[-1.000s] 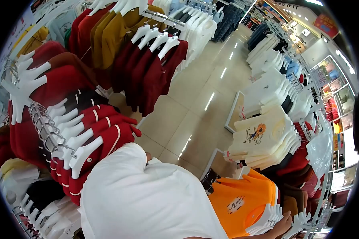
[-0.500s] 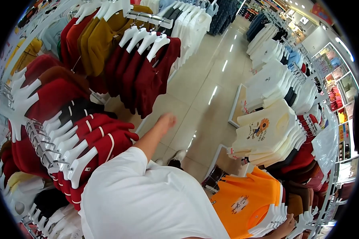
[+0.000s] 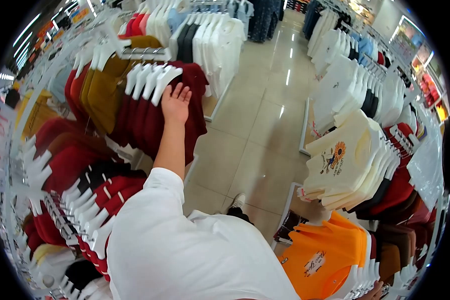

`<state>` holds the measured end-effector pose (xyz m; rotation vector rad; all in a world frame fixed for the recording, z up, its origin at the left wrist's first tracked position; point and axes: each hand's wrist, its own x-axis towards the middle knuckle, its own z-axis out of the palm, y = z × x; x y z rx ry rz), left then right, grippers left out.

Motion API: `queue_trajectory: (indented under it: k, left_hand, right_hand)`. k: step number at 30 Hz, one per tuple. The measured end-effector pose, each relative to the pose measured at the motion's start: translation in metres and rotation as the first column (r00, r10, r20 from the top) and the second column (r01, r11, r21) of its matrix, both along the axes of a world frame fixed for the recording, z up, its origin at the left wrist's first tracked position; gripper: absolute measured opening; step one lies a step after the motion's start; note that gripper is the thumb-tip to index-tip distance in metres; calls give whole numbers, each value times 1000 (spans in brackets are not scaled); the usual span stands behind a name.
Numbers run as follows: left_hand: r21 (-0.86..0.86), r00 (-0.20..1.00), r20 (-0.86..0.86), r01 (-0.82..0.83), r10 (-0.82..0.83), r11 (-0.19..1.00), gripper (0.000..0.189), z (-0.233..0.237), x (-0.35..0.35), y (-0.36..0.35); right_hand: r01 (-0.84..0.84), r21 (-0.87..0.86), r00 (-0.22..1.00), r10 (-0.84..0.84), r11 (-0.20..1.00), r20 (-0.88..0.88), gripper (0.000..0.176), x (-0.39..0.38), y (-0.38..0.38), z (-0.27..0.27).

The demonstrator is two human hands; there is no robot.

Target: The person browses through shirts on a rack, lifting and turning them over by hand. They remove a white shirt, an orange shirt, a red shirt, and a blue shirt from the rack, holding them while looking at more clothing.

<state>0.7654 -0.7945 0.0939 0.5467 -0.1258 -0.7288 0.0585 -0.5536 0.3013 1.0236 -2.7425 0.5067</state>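
My left hand (image 3: pixel 176 104) is raised at the end of an outstretched arm, fingers spread. It overlaps the front of the maroon garments (image 3: pixel 195 132), right beside the nearest white hanger (image 3: pixel 164 82) on that rail. At the bottom right edge, my right hand (image 3: pixel 374 292) shows only in part, next to white hangers (image 3: pixel 356 280). An orange shirt (image 3: pixel 305 260) with "New York" lettering hangs in front there. Most of the right hand's fingers are hidden, so whether they grip a hanger I cannot tell.
Close on my left is a rail of red garments (image 3: pixel 117 192) on white hangers. Cream shirts (image 3: pixel 347 160) with a sunflower print hang on the right. A tiled aisle (image 3: pixel 255 130) runs forward between the racks, and my shoe (image 3: pixel 239 201) is on it.
My left hand has gone from over the aisle floor up and forward to the maroon garments, its fingers now spread. The view has shifted, and a shoe has stepped forward. My right hand stays by the orange shirt's hangers.
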Motion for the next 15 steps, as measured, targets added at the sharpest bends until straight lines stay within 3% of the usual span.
queue_trajectory:
  k: [2,3,4,5,7,8,12,15]
  left_hand:
    - [-32,999,43,-22,24,999,40,-4,7,-11]
    - [-38,996,71,-45,48,998,40,-2,5,-13]
    - [-20,993,88,-72,74,997,41,-2,8,-19]
    - [-17,993,86,-84,85,996,42,-1,10,-23]
    - [55,986,83,-150,145,987,43,15,-1,-31]
    - [68,982,122,-152,143,986,44,21,-8,-35]
    - [94,972,226,-93,69,991,45,36,-36,-57]
    - [129,940,341,-37,-9,991,40,47,-56,-91]
  right_hand:
    - [-11,-35,999,12,999,36,67,0,-4,-1]
    - [-105,12,994,105,994,-29,58,-10,1,-4]
    - [-77,-133,997,77,988,-2,53,-17,-2,-11]
    - [-36,-275,998,46,961,31,49,-20,-4,-20]
    - [287,-362,954,-233,887,186,47,4,-22,-12]
    - [295,-425,954,-236,856,186,46,7,-31,-12]
    - [-10,-653,1000,6,757,-9,46,14,-51,-12]
    - [-150,-721,989,114,677,-99,46,20,-63,-12]
